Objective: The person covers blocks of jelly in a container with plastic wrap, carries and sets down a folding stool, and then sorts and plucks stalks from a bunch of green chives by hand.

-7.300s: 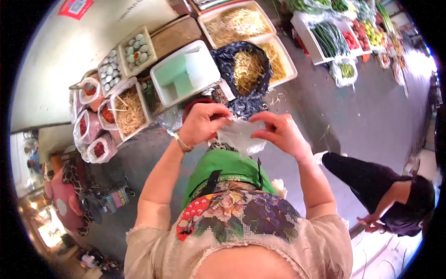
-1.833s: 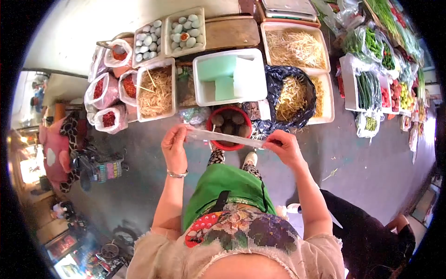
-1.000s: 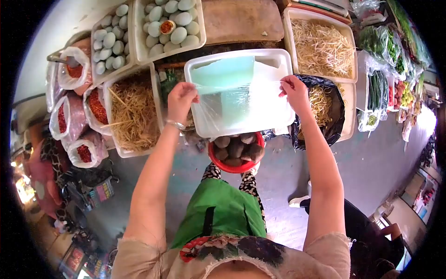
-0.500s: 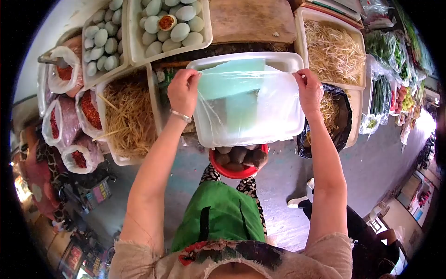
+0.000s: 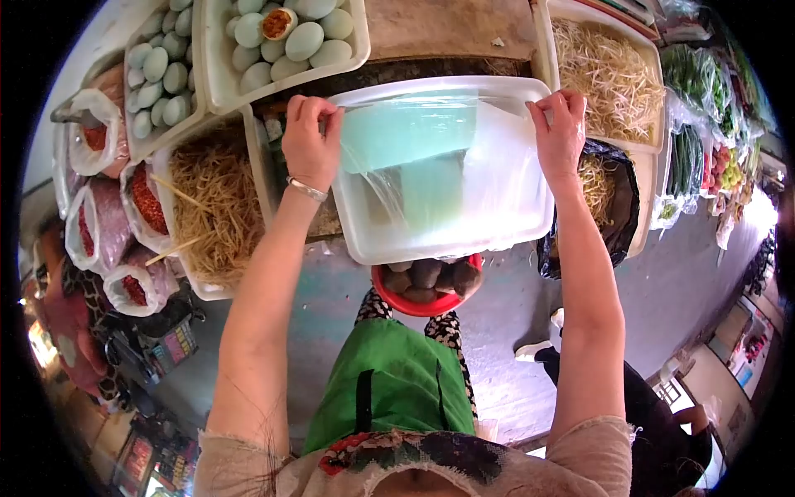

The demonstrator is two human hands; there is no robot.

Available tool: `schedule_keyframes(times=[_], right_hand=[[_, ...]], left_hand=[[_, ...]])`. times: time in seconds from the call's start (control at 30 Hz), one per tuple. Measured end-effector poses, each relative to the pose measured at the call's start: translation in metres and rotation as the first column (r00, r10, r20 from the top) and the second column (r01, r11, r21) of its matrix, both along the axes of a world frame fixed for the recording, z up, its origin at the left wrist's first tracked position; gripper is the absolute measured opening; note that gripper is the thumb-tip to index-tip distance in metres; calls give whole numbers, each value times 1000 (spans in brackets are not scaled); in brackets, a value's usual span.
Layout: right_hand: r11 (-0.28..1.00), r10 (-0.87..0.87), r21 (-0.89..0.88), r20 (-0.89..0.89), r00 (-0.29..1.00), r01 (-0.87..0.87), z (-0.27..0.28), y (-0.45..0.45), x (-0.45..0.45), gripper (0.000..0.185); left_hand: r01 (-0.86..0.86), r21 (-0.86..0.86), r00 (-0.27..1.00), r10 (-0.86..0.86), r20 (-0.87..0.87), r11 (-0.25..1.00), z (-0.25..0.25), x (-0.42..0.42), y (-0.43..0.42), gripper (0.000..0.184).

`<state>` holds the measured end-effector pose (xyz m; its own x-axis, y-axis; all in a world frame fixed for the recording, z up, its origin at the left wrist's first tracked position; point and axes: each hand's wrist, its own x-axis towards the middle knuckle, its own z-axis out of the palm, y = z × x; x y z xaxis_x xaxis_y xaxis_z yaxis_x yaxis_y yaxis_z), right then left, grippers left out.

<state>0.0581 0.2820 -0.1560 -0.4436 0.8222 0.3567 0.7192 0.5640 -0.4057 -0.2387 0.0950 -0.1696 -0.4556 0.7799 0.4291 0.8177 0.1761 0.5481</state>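
A clear plastic sheet (image 5: 385,195) is stretched over the top of a white tub (image 5: 397,253), in which green pieces (image 5: 431,195) show through. My left hand (image 5: 312,142) pinches the sheet at the tub's far left corner. At the far right corner, my right hand (image 5: 561,137) has its fingers closed on the sheet's other end. The sheet's near part hangs loosely over the tub, and its lower edge is hard to make out. Just below the tub is a red basin (image 5: 426,305) with dark round items (image 5: 426,273).
Trays of pale eggs (image 5: 302,41) and shredded food (image 5: 217,215) stand at the left, beside bags of red spice (image 5: 149,199). Bean sprouts (image 5: 609,79) and a black bag (image 5: 625,207) are at the right. A person in dark clothes (image 5: 654,422) is at the lower right.
Both hands have moved forward from above the floor to the tub's far corners, spreading the sheet over it. In the last half second they moved slightly apart and farther forward.
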Motion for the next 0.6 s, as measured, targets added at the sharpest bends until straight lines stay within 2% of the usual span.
schedule_keyframes(times=[0.03, 0.13, 0.3, 0.33, 0.37, 0.43, 0.5, 0.53, 0.57, 0.6], right_hand=[[1000, -7, -5, 22, 1000, 7, 0, 1, -1, 15], [998, -45, -39, 80, 996, 48, 4, 2, -8, 17], [983, -133, -104, 143, 981, 148, 3, 13, -15, 26], [979, -150, -116, 142, 978, 167, 0, 16, -16, 28], [952, -200, -204, 145, 969, 227, -3, 19, -17, 34], [913, -250, -290, 154, 956, 286, -2, 22, -19, 40], [887, -253, -339, 206, 945, 312, -2, 25, -20, 48], [878, -254, -355, 225, 941, 322, -2, 26, -20, 50], [874, -230, -373, 246, 942, 310, -4, 29, -19, 53], [865, -222, -391, 263, 939, 314, -4, 32, -18, 56]], left_hand=[[3, -2, 1000, -3, 2, 1000, 0, 1, 1, 19], [-28, -29, 978, 34, 204, 999, 4, -2, 4, 19], [0, -67, 939, 23, 344, 998, 11, -8, 8, 18], [26, -37, 963, -15, 268, 999, 9, -8, 11, 18], [53, -10, 980, -50, 190, 999, 7, -7, 12, 19], [40, -49, 986, -32, 163, 998, 6, -5, 11, 20], [133, -105, 986, -142, -83, 985, 7, -2, 7, 21], [107, -182, 991, -121, -63, 977, 8, -2, 5, 18], [110, -181, 991, -123, -60, 977, 9, 1, 3, 18], [61, -213, 979, -100, -177, 975, 13, 4, 1, 17]])
